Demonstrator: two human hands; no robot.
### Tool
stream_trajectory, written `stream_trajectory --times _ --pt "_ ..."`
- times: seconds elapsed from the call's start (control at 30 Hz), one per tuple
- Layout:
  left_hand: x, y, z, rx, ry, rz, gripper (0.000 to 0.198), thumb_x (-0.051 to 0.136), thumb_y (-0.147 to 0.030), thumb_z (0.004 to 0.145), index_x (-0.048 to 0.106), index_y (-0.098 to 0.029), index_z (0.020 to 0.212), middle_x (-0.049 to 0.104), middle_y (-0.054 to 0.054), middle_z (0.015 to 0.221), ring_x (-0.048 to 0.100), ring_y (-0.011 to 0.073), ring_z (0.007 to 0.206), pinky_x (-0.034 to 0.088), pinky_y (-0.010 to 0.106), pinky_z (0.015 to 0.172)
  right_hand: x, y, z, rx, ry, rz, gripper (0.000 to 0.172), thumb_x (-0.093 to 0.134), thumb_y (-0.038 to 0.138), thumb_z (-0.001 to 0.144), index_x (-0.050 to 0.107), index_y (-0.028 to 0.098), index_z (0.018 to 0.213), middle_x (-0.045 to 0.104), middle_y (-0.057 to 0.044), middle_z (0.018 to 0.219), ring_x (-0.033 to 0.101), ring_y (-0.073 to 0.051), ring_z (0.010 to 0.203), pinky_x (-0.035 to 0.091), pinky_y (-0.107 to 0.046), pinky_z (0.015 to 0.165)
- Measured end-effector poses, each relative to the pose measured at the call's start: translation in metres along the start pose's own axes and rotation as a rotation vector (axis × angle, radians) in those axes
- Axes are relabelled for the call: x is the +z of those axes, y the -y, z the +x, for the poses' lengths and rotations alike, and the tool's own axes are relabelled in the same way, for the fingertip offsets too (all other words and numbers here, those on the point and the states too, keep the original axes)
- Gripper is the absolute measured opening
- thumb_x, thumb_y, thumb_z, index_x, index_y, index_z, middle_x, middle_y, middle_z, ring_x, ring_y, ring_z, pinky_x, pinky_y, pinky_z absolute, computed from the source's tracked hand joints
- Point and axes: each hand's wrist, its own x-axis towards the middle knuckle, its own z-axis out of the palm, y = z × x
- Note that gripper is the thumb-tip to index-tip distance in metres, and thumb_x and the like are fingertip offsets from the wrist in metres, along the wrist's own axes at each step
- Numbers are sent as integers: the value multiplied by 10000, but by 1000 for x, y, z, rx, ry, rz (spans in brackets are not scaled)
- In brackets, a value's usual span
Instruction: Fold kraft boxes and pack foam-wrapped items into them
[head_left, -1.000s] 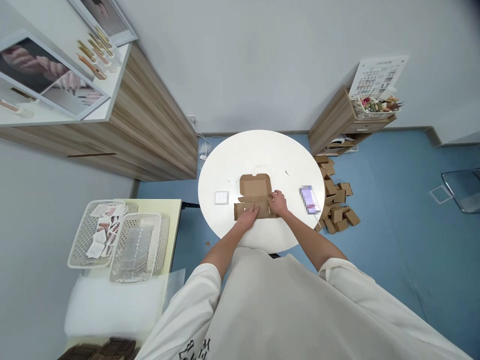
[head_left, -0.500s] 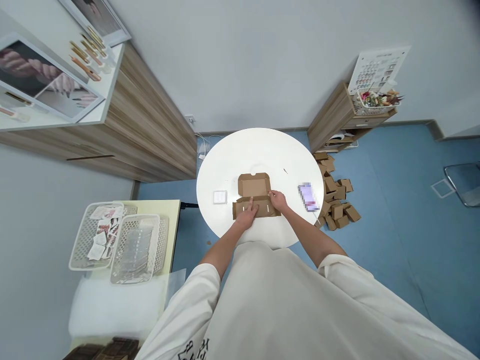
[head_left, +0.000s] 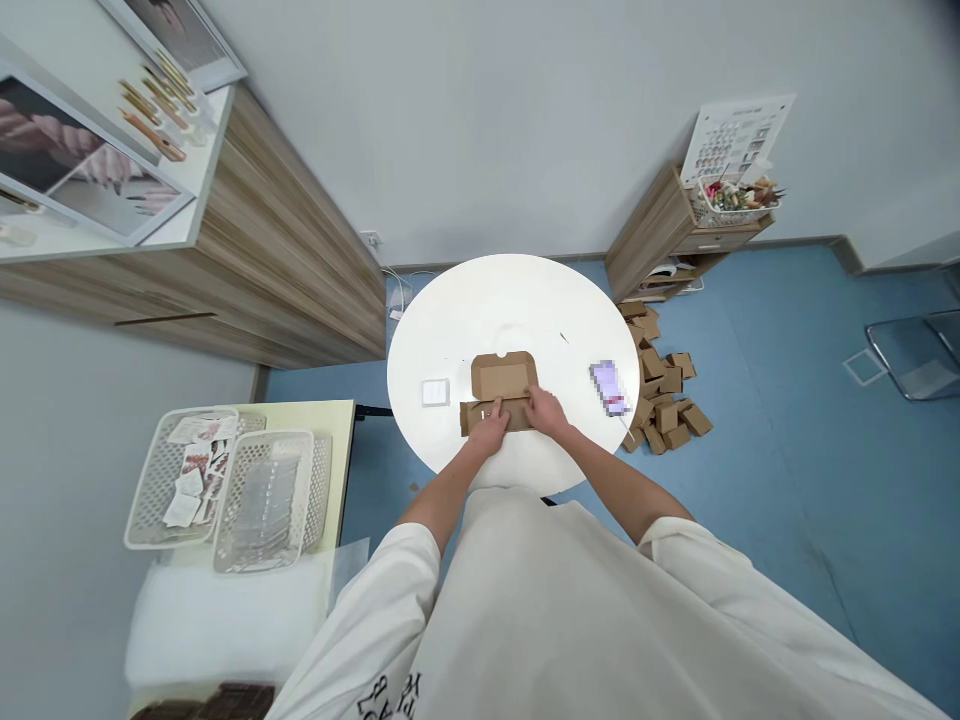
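A brown cardboard mailer box (head_left: 504, 377), partly unfolded, lies on the round white table (head_left: 517, 300) with its lid panel spread toward the wall. My left hand (head_left: 489, 432) rests on the near panel, fingers stretched out and pressing on the cardboard. At the box's right side, my right hand (head_left: 547, 411) has its fingers closed on the side flap by the fold. The fingertips of that hand are partly hidden by the hand itself.
On the table, a small white square item (head_left: 435, 392) lies left of the box and a blurred purple phone-like object (head_left: 609, 387) lies right. Small folded cardboard boxes (head_left: 664, 400) pile on the floor at right. White baskets (head_left: 264, 500) stand on a side table at left.
My right hand has moved slightly inward over the right end of the near panel, covering more of it. My left hand stays pressed on the panel. The whole view has shifted a little.
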Motion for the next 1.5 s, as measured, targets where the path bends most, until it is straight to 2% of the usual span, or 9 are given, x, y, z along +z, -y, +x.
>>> stream_trajectory --times 0.17,0.37,0.5,0.6,0.67,0.83,1.03,1.23,1.5 --pt "0 0 -1 3 2 -19 378 488 -137 926 483 -226 1294 -57 116 1686 653 283 1061 540 454 851 17 8 -6 -39 270 -88 895 611 322 902 77 212 1611 470 -170 1478 477 -307 1291 411 -356 939" --pt "4 1 -3 35 -39 -57 434 528 -106 872 484 -218 1289 -37 121 1684 636 292 1086 510 455 890 26 7 -2 -17 315 -92 962 634 320 900 14 170 1619 439 -189 1507 468 -305 1315 423 -328 947" --pt "12 7 -22 11 -280 -114 531 523 -95 828 460 -205 1344 188 138 1640 515 331 1269 422 478 1027 25 9 -2 7 342 -94 1000 648 332 894 -22 173 1619 431 -187 1512 478 -301 1305 430 -318 944" --pt "18 19 -40 -220 -512 -203 569 484 -100 834 424 -181 1394 321 163 1556 415 329 1358 385 476 1069 25 10 -3 21 358 -99 1021 650 336 887 -47 192 1618 401 -182 1533 490 -296 1290 445 -320 921" --pt "21 29 -47 -382 -564 -269 574 486 -132 845 415 -178 1412 321 175 1541 403 338 1361 391 484 1060 24 11 -4 24 360 -102 1032 648 331 882 -65 199 1617 384 -178 1544 486 -296 1292 451 -322 911" --pt "24 51 -41 -405 -415 -387 653 540 -203 841 387 -264 1473 318 145 1543 431 344 1342 411 480 1043 21 15 -4 34 375 -103 1064 653 330 875 -103 198 1612 377 -184 1544 479 -298 1293 447 -324 917" --pt "30 53 -20 -404 -263 -499 596 587 -316 856 454 -309 1437 446 115 1435 468 334 1319 417 463 1051 19 16 -5 43 383 -106 1075 651 337 878 -126 196 1608 375 -187 1543 455 -304 1316 441 -328 924" --pt "34 42 -21 -282 -348 -591 536 563 -236 852 499 -232 1383 391 144 1471 542 284 1254 444 427 1056 18 17 -5 41 399 -112 1099 653 346 874 -158 194 1600 362 -189 1550 445 -310 1326 442 -339 929" --pt "26 25 -31 -23 -355 -462 722 538 -223 869 270 -224 1540 352 138 1541 430 269 1376 427 408 1095 16 19 -5 32 396 -107 1098 670 327 857 -116 173 1608 388 -207 1529 443 -321 1336 429 -349 965"
